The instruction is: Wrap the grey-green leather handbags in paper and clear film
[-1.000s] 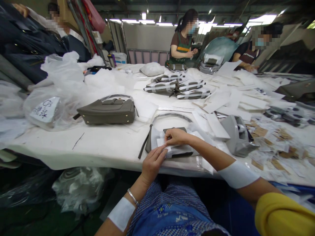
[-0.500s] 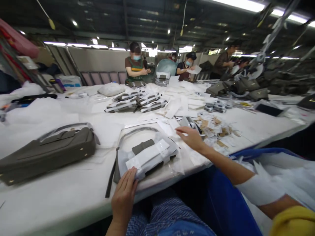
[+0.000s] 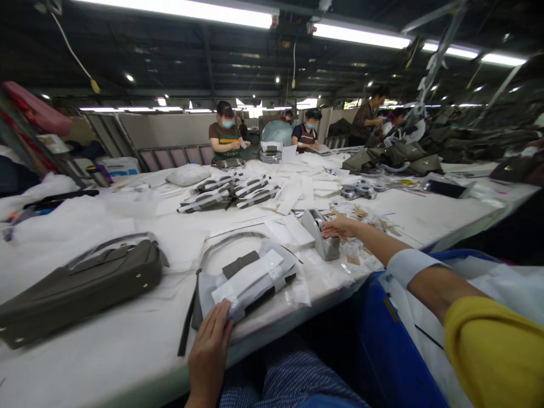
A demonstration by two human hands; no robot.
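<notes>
My left hand [image 3: 210, 343] lies flat, fingers together and stretched out, on the near left corner of a wrapped bag [image 3: 238, 292]. The bag is dark olive, covered with translucent wrap and a strip of white paper [image 3: 250, 275]. Its covered handle [image 3: 232, 237] arches toward the far side, and a dark strap [image 3: 190, 317] hangs at its left. To the right, my right hand [image 3: 340, 226] is at a grey tape dispenser [image 3: 328, 247], its bent fingers against the side near the tape roll. The fingertips are partly hidden there.
A finished-looking olive handbag [image 3: 89, 283] lies at left. Several wrapped bundles [image 3: 221, 195], white paper sheets [image 3: 293, 195], tape rolls [image 3: 359, 190] and brown tags [image 3: 361, 212] lie farther back. A blue bin [image 3: 382, 323] stands by my right arm. Co-workers [image 3: 225, 133] are across the table.
My right hand has gone from the left side of the tape dispenser to its right side and now touches it. My left hand stays on the wrapped bag. The view has tilted up slightly.
</notes>
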